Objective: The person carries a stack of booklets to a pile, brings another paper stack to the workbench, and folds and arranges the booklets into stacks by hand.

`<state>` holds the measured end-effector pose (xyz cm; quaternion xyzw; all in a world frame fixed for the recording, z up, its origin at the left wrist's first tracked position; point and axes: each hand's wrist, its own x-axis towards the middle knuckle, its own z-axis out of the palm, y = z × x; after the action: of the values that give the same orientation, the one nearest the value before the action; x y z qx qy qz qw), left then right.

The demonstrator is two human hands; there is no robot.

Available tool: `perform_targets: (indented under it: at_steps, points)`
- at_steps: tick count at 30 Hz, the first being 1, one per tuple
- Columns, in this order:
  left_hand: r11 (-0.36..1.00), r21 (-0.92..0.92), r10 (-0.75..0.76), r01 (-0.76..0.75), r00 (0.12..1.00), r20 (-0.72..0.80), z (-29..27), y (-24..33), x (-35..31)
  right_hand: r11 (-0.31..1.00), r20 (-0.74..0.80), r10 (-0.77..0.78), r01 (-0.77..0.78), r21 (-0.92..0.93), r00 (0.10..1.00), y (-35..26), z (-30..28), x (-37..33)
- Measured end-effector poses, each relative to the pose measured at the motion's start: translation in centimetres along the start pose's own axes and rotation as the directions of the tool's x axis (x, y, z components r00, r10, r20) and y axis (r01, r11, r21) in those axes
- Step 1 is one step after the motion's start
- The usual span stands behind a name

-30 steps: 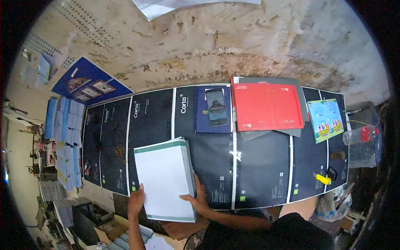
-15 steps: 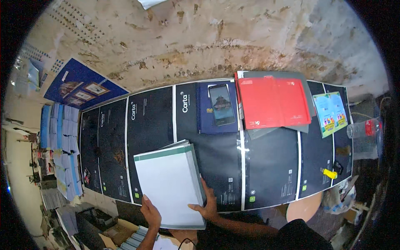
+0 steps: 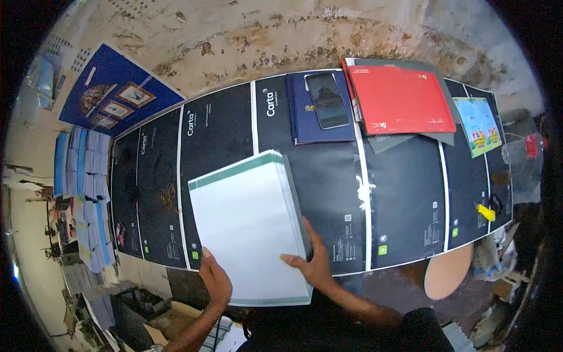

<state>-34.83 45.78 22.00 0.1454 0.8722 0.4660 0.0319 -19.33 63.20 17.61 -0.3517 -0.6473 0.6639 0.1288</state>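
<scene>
A thick stack of white sheets (image 3: 246,229) with a green band along its far edge is held between my two hands, over the near edge of the black-covered table (image 3: 399,188). My left hand (image 3: 215,280) grips its left side near the lower corner. On the right side, my right hand (image 3: 312,262) has its thumb on the top sheet and its fingers along the edge and partly underneath. The ends of those fingers are hidden behind the stack.
A phone (image 3: 328,101) lies on a dark blue folder (image 3: 299,126). Right of it are red folders (image 3: 404,97), a colourful leaflet (image 3: 480,126), a plastic bottle (image 3: 522,151) and a yellow cutter (image 3: 485,212). Book stacks (image 3: 76,164) stand at the left. A round stool (image 3: 448,273) is below.
The view has shifted, so the table and its things sit higher in the picture. The stack appears larger and its far edge higher, still between both hands.
</scene>
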Motion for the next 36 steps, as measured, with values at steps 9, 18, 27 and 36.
perform_targets:
  at_steps: [9, 18, 27, 36]
  points:
    - [0.994, -0.024, -0.102, 0.109, 0.973, 0.205, -2.9, -6.9, 1.7, 0.989, -0.211, 0.062, -0.031, 0.147, 0.976, -1.3, 3.5, -3.0]
    - [0.892, 0.445, -0.367, 0.084, 0.711, 0.600, -9.7, -5.5, 2.0, 0.969, -0.312, -0.189, 0.125, -0.214, 0.931, -2.6, 5.2, -9.7]
    - [0.914, 0.347, -0.109, -0.208, 0.699, 0.706, -9.8, -3.8, -3.6, 0.968, -0.195, -0.153, 0.107, -0.228, 0.969, 1.3, -1.2, -10.1]
    - [0.616, -0.014, 0.755, -0.787, 0.585, 0.296, -10.7, -10.2, -6.0, 0.433, 0.032, -0.646, 0.401, -0.807, 0.763, 5.0, -4.3, -4.7]
